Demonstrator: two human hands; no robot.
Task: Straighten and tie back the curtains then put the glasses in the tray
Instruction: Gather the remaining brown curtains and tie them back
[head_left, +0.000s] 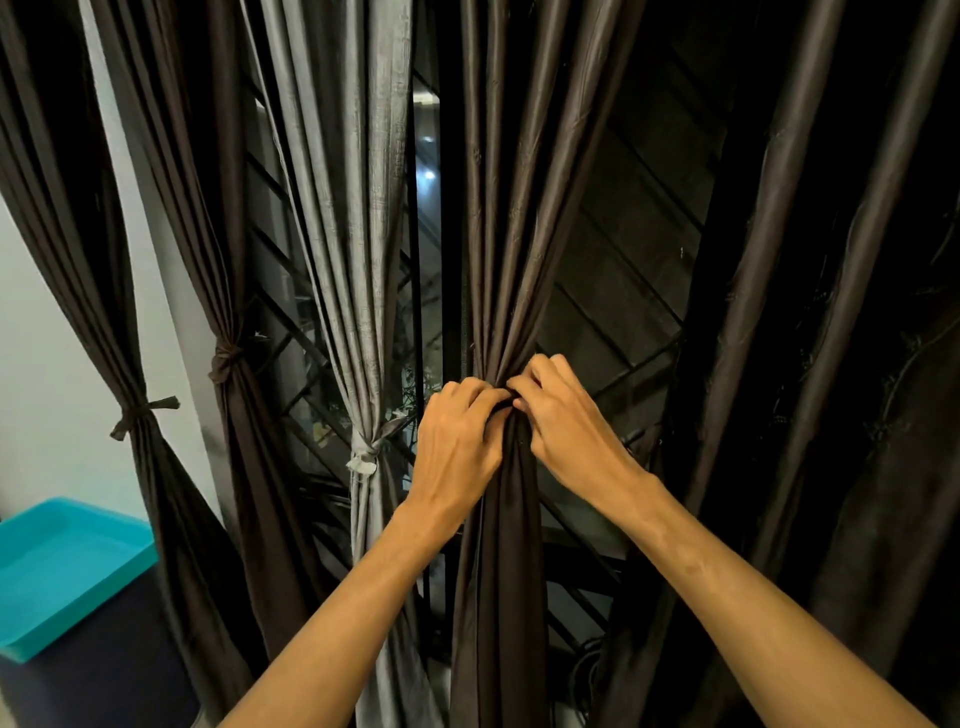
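- The loose dark curtain (831, 312) took up the most room. It hung untied in broad, glossy folds just right of the middle brown curtain (498, 571).
- The middle brown curtain was a dark, satiny panel. Its pleats spread wide at the top, drew in to a narrow waist, then fell below as one slim, straight column.
- Well to the left of the middle brown curtain hung two more brown panels, the far-left curtain (78, 260) and the second brown curtain (223, 208). Both were cinched at the waist.
- The grey curtain (353, 234) hung just left of the middle brown curtain. It was paler, with a streaky sheen, and pinched in the same way.
- The window grille (623, 291), black slanting bars, showed behind the middle brown curtain on either side.
- The teal tray (62, 566) sat far to the lower left of the middle brown curtain, on a dark surface (104, 675).
- The left hand (457, 447) clutched the waist of the middle brown curtain from its left, fingers curled into the bunched cloth. The right hand (566, 431) gripped the same spot from its right, the fingertips of the two almost meeting. I could not tell whether either hand also held a tie band.
- Smallest were the knots left of the middle brown curtain: a grey knot (366, 452) nearest, a brown knot (226, 358) beyond it, and a brown tie (145, 410) with loose ends farthest off.
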